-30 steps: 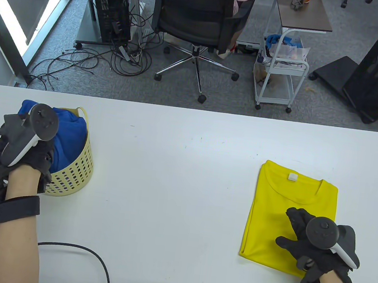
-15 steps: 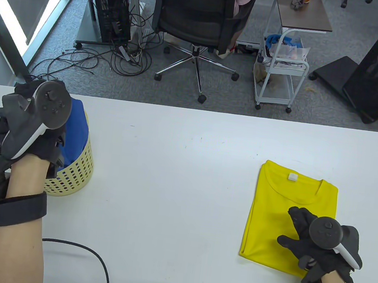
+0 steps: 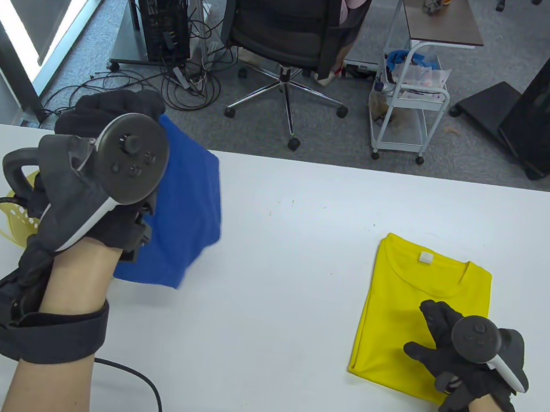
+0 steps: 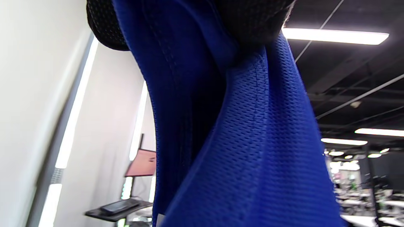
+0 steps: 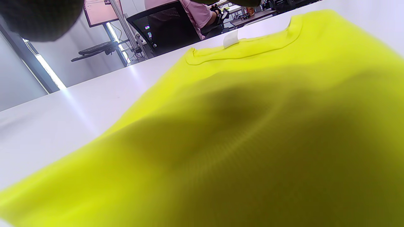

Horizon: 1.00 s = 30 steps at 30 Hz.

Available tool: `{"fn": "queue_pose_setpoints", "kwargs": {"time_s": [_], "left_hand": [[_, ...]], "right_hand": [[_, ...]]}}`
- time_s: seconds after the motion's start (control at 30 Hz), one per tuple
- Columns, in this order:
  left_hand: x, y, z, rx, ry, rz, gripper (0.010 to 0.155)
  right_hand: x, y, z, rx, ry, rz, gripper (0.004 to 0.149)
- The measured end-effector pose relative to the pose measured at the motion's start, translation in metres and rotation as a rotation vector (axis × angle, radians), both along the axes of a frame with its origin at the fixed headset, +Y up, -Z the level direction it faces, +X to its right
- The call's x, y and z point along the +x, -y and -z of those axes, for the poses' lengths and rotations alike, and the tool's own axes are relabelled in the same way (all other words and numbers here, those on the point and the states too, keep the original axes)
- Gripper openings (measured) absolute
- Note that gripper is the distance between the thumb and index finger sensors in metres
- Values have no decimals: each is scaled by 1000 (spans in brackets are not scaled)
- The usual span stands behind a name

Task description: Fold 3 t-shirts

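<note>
Left hand (image 3: pixel 104 170) is raised well above the table (image 3: pixel 272 266), wrist bent back, fingers bunched tight on the blue t-shirt (image 3: pixel 183 215), which hangs down off it in front of the yellow basket (image 3: pixel 13 219). Right hand (image 3: pixel 457 356) lies low and flat, fingers spread straight on the folded yellow t-shirt (image 3: pixel 408 302) at the table's right side.

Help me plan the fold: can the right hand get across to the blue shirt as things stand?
Probably yes. The right hand rests open on the yellow shirt, holding nothing, and bare table lies between it and the blue shirt hanging from the left hand.
</note>
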<state>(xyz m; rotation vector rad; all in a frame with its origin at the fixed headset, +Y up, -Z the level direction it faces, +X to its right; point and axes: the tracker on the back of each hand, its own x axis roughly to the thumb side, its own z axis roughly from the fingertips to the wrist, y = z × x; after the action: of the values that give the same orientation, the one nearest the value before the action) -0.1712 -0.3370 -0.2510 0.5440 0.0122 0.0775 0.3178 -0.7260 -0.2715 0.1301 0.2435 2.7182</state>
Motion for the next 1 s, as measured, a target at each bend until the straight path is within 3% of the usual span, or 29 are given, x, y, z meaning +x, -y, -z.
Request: {"fn": "queue_pose_setpoints", "kwargs": {"time_s": [0.1,0.23,0.4,0.53,0.63,0.73,0.87,1.0], "left_hand": [[25,3,-7,-20,72,-3,45],[44,26,1,-172,152,71,45],[62,103,29,-458,169,169,44],[71,186,59,-706,146,253,44],[67,230,81,-699,125,310,44],[57,257,100,-635,109,321,44],[36,276,111,-599,116,254,49],[-1,289,101,-651,116,81,64]], "right_hand": [[0,0,0,2,1,3,82],[0,-1,-1,6,2,1,82],[0,-1,0,11,0,-1,82],[-3,1,0,4,-3,-10,82],[-10,-2,-2,18,-19,-18,82],[-20,-5,-4,33,-49,-29,82],[-39,-6,-7,38,-104,-53,80],[-56,-3,-8,33,-142,-96,80]]}}
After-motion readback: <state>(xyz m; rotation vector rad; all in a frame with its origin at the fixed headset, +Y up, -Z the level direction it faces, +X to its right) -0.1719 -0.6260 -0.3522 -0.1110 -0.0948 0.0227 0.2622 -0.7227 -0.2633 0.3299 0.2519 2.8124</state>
